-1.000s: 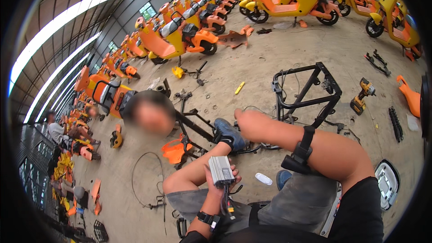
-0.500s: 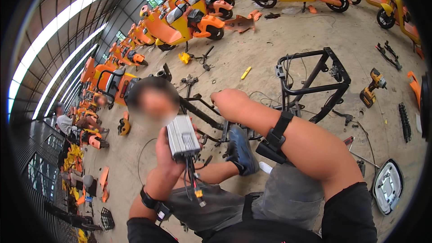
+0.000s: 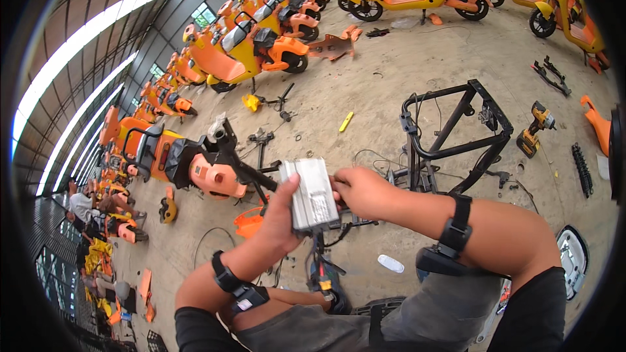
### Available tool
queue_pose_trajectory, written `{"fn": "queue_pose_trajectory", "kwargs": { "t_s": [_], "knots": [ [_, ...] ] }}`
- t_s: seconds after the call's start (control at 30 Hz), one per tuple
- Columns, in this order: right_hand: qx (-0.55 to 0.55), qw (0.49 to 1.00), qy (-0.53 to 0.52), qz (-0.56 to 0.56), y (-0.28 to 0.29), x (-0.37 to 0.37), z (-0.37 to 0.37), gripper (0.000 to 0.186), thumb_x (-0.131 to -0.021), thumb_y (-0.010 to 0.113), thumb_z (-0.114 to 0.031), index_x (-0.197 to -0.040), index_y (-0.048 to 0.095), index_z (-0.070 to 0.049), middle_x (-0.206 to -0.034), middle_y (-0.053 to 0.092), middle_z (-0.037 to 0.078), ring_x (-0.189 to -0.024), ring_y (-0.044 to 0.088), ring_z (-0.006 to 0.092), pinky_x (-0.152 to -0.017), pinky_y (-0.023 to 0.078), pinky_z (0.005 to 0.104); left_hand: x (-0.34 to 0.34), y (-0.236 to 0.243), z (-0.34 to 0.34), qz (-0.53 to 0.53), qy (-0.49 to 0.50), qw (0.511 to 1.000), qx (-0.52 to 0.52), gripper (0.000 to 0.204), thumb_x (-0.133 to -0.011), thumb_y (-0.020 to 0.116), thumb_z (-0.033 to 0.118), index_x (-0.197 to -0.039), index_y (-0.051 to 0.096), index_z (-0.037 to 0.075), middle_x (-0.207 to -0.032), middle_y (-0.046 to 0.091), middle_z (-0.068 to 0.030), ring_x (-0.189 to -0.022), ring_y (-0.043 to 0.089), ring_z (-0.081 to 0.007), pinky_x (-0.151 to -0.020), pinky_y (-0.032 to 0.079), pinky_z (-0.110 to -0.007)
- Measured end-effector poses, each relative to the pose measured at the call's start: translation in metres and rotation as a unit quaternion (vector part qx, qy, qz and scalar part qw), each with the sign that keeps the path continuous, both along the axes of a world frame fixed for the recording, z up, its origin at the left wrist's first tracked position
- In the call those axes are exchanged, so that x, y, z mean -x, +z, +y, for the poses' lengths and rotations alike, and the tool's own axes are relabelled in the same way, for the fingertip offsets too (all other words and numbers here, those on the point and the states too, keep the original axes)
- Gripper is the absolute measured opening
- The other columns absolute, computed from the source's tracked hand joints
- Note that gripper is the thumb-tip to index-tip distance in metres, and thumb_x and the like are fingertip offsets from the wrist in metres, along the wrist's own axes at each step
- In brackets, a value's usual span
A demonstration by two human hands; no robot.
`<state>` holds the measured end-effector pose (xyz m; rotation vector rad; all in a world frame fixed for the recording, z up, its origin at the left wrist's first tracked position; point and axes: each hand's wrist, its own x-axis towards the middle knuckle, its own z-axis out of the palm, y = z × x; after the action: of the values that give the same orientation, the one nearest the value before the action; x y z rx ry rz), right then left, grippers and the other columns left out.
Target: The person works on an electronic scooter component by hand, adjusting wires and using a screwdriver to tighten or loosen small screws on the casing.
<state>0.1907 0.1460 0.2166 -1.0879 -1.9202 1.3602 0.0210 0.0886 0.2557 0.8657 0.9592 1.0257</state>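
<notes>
My left hand [image 3: 279, 221] is closed around a silver motor controller [image 3: 309, 190], a finned metal box, with the thumb lying on its face. Black leads [image 3: 319, 251] hang from the box's lower end, among them a yellow connector [image 3: 325, 285]. My right hand [image 3: 362, 190] is at the box's right edge, its fingers curled together. Whether those fingertips grip the edge or something small is hidden. Just beyond both hands lies a black scooter frame [image 3: 435, 152], its front tube [image 3: 240, 160] reaching to the left behind the controller.
A yellow cordless drill [image 3: 536, 132], a black spring shock absorber [image 3: 581, 169] and a yellow knife [image 3: 347, 121] lie on the concrete floor. A white oval piece [image 3: 391, 263] is near my legs. Orange and yellow scooters [image 3: 257, 52] stand in rows behind; people [image 3: 83, 207] sit at far left.
My right hand has come down from over the frame to the controller's right edge. My left hand has carried the controller to the right. The view has shifted slightly.
</notes>
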Motion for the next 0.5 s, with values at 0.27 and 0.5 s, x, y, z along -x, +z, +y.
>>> {"fn": "queue_pose_trajectory", "kwargs": {
  "t_s": [0.27, 0.5],
  "knots": [
    [0.067, 0.997, -0.032, -0.037, -0.003, -0.049, 0.012, 0.029, -0.098, 0.049, -0.017, -0.119, 0.059, 0.000, -0.087, 0.067, 0.014, -0.077, 0.063, 0.0243, -0.070, 0.050, 0.0355, 0.006, -0.052, 0.040, -0.096, -0.090, 0.989, 0.065, 0.070, -0.093, 0.041, 0.058, -0.132, 0.046, 0.000, -0.119, 0.060, -0.0145, -0.104, 0.063, -0.0270, -0.091, 0.052, -0.042],
    [0.018, 0.997, 0.065, -0.037, 0.015, -0.034, 0.019, 0.026, -0.096, 0.056, -0.019, -0.112, 0.059, 0.002, -0.083, 0.071, 0.012, -0.067, 0.066, 0.0213, -0.063, 0.051, 0.0344, 0.010, -0.069, 0.058, -0.102, -0.071, 0.985, 0.115, 0.068, -0.097, 0.032, 0.061, -0.133, 0.047, 0.004, -0.120, 0.061, -0.0134, -0.105, 0.064, -0.0244, -0.090, 0.054, -0.038]
  ]
}}
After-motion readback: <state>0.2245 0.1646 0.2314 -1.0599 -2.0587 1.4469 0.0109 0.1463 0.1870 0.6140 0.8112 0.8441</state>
